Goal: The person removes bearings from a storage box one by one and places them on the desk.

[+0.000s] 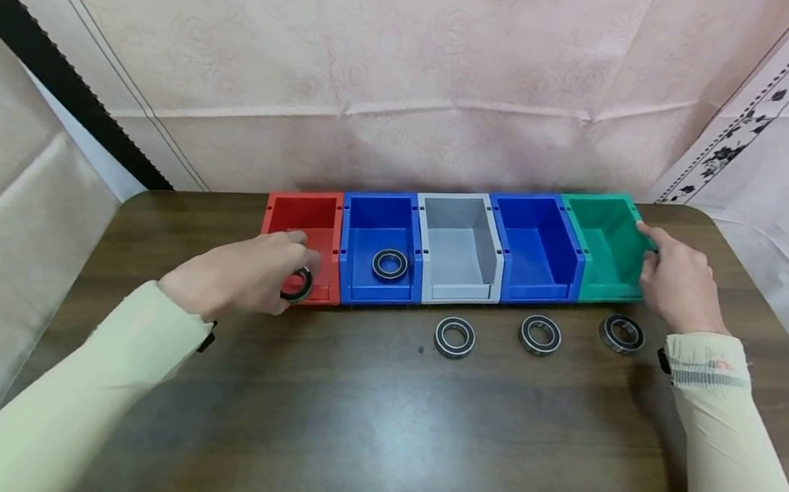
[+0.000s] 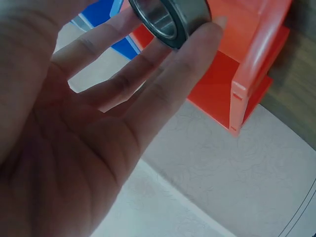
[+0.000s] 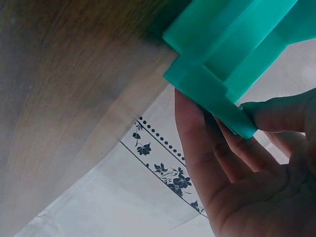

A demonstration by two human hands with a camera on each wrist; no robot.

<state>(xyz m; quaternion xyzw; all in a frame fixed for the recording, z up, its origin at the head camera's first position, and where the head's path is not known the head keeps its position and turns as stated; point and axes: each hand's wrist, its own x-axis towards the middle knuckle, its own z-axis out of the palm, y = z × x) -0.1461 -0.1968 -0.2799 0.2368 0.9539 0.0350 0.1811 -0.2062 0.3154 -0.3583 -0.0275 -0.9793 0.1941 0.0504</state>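
My left hand [image 1: 247, 271] holds a ball bearing [image 1: 305, 287] at the front of the red bin [image 1: 323, 291]. In the left wrist view the fingers [image 2: 180, 79] hold the bearing's outer ring, with red bin walls just beyond. My right hand [image 1: 685, 283] grips the right wall of the green bin [image 1: 611, 234], thumb on the inner side and fingers outside, as the right wrist view shows. A second bearing [image 1: 387, 278] lies flat in the left blue bin [image 1: 368, 221]. Three more bearings, one left [image 1: 452, 353], one middle [image 1: 538, 350] and one right [image 1: 619, 347], lie on the table before the bins.
Red, blue, grey [image 1: 457, 234], blue [image 1: 535, 240] and green bins stand side by side in a row along the back of the wooden table [image 1: 352, 442]. Pale patterned cloth [image 1: 392, 44] hangs behind and at both sides.
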